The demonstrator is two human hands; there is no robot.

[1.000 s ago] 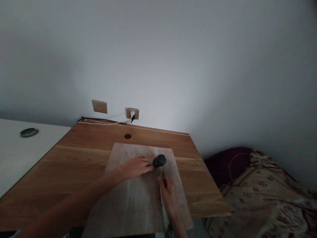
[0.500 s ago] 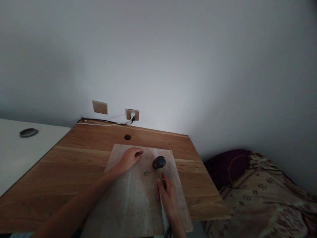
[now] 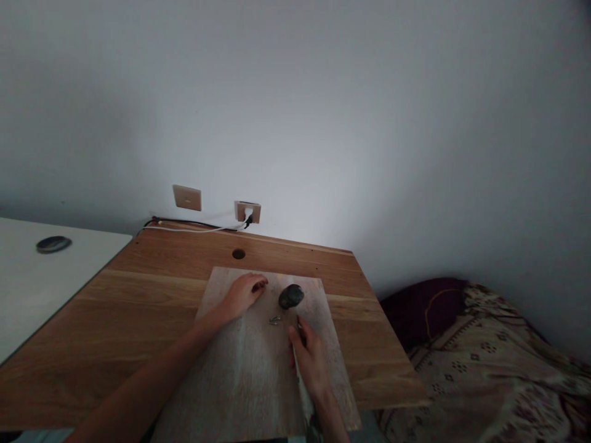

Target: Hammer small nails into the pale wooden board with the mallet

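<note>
My right hand (image 3: 310, 357) is wrapped round the handle of a hammer with a dark, blocky head (image 3: 290, 296). That head is over the upper right part of a worn wooden board (image 3: 244, 375), just right of my left hand (image 3: 242, 294). The fingers of my left hand are curled together near the board's far edge; what they pinch, if anything, is too small to make out. Between my hands, a few small metal nails (image 3: 274, 320) lie loose on the board.
Under the board is a wooden tabletop (image 3: 152, 289) with a round cable hole (image 3: 239, 253). White and black cables (image 3: 198, 230) run along the wall to a socket (image 3: 248, 212). A white surface (image 3: 28, 289) with a round dark object (image 3: 54, 244) stands left. Patterned bedding (image 3: 475, 369) lies right.
The hammer head has shifted a little to the left, towards my left hand, and my right hand has moved slightly left with it. My left hand stays in place.
</note>
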